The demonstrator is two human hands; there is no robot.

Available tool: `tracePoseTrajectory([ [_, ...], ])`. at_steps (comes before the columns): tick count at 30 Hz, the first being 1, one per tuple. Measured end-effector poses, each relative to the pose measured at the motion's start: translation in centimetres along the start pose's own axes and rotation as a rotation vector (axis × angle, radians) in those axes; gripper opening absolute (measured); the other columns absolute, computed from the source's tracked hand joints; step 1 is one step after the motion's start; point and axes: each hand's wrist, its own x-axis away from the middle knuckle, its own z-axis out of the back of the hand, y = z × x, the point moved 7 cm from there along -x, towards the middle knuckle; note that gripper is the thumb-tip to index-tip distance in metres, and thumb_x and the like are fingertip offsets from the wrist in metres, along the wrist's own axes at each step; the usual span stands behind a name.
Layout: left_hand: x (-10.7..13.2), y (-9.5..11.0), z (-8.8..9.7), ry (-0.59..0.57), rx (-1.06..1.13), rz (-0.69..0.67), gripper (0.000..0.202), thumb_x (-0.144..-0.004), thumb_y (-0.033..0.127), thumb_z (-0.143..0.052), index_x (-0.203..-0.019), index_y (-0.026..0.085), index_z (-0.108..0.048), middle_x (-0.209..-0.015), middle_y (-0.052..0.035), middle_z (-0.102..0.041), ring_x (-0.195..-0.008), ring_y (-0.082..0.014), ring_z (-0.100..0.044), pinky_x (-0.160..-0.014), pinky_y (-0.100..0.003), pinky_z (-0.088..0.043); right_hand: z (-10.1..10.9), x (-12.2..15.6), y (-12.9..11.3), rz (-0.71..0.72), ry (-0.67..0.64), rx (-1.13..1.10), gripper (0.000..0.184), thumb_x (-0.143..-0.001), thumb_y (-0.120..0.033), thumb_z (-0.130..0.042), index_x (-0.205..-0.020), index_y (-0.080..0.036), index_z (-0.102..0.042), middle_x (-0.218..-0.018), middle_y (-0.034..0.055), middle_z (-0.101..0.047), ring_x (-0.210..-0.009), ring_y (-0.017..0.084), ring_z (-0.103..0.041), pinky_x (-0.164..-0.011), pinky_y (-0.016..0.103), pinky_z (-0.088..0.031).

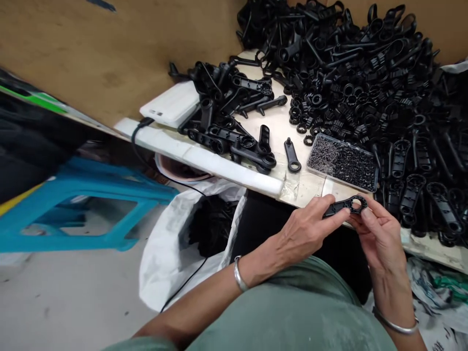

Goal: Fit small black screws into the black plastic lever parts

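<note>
A black plastic handle with a ring-shaped end is held between my two hands, just off the table's front edge. My left hand pinches its narrow part, with a finger reaching toward the ring. The fingers and thumb of my right hand grip the ring end. Just beyond the hands sits a clear box of small dark screws or pins, some greyer on its left side. One similar black handle lies alone to the left of the box.
Black plastic parts are heaped at the back, with small rings in front. More handles lie left, beside a white power bank with a cable. Below are a white sack and a blue stool. Several handles line the right edge.
</note>
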Motion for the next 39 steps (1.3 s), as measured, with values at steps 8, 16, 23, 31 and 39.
tracePoseTrajectory([
  [8, -0.6, 0.7, 0.6, -0.107, -0.032, -0.065, 0.037, -0.102, 0.012, -0.03, -0.128, 0.015, -0.056, -0.118, -0.0152, -0.058, -0.093, -0.0183, -0.061, -0.075, -0.028, -0.059, 0.4, 0.1, 0.0, -0.048, -0.01, 0.007, 0.047, -0.066, -0.04, -0.089, -0.107, -0.024, -0.071, -0.087, 0.0046, -0.078, -0.068, 0.021, -0.074, -0.074, 0.04, -0.064],
  [16, -0.3, -0.1, 0.9, 0.067, 0.167, 0.034, 0.033, -0.1, 0.008, -0.038, -0.124, 0.016, -0.058, -0.113, -0.0101, -0.06, -0.103, -0.015, -0.063, -0.084, -0.025, -0.06, -0.4, -0.2, -0.1, -0.075, -0.031, -0.028, 0.041, -0.07, -0.035, -0.088, -0.107, -0.024, -0.073, -0.09, 0.0035, -0.077, -0.069, 0.019, -0.074, -0.074, 0.035, -0.064],
  [23, -0.4, -0.5, 1.1, 0.189, 0.363, 0.104, 0.033, -0.098, 0.018, -0.055, -0.131, 0.015, -0.053, -0.113, -0.0108, -0.067, -0.109, -0.0181, -0.066, -0.095, -0.032, -0.06, -0.8, -0.4, 0.0, -0.061, -0.003, -0.081, 0.038, -0.07, -0.034, -0.088, -0.104, -0.023, -0.076, -0.09, 0.0039, -0.077, -0.068, 0.016, -0.074, -0.07, 0.029, -0.064],
  [31, -0.2, -0.9, 0.6, 0.232, 0.316, 0.095, 0.031, -0.097, 0.011, -0.053, -0.128, 0.014, -0.056, -0.11, -0.0113, -0.069, -0.104, -0.0165, -0.069, -0.094, -0.026, -0.06, -1.2, 0.5, 0.2, -0.01, 0.08, -0.011, 0.053, -0.069, -0.042, -0.087, -0.116, -0.02, -0.073, -0.088, 0.0049, -0.073, -0.078, 0.017, -0.069, -0.073, 0.029, -0.061],
  [39, 0.1, -0.8, 0.6, 0.222, 0.311, 0.048, 0.03, -0.098, 0.017, -0.054, -0.128, 0.012, -0.057, -0.111, -0.0132, -0.072, -0.104, -0.0179, -0.07, -0.094, -0.027, -0.061, -1.8, 0.8, -0.8, 0.008, 0.046, 0.301, 0.065, -0.078, -0.045, -0.078, -0.137, -0.023, -0.061, -0.076, -0.0033, -0.056, -0.072, 0.013, -0.058, -0.075, 0.026, -0.056],
])
